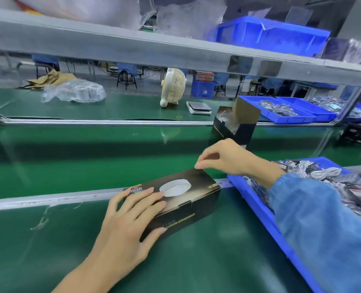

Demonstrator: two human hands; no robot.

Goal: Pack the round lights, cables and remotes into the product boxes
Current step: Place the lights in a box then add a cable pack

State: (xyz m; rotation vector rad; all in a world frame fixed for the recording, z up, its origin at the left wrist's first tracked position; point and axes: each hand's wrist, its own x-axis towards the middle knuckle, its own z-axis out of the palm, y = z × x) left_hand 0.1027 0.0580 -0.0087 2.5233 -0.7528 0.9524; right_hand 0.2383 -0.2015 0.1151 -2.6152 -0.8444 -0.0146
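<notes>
A closed black product box with a round white light printed on its top lies flat on the green mat at the edge of the conveyor. My left hand rests on its near end, fingers straight across the top and thumb against the front side. My right hand hovers over the box's far corner with loosely curled fingers, the tips close to the edge, holding nothing I can see. A second black box stands open on the belt behind, with clear plastic inside. White cables and dark packets fill the blue bin at right.
A metal rail separates the mat from the green belt. Across the belt stand a cream desk fan, a small scale, a crumpled plastic bag and blue trays of small parts. A grey shelf runs overhead.
</notes>
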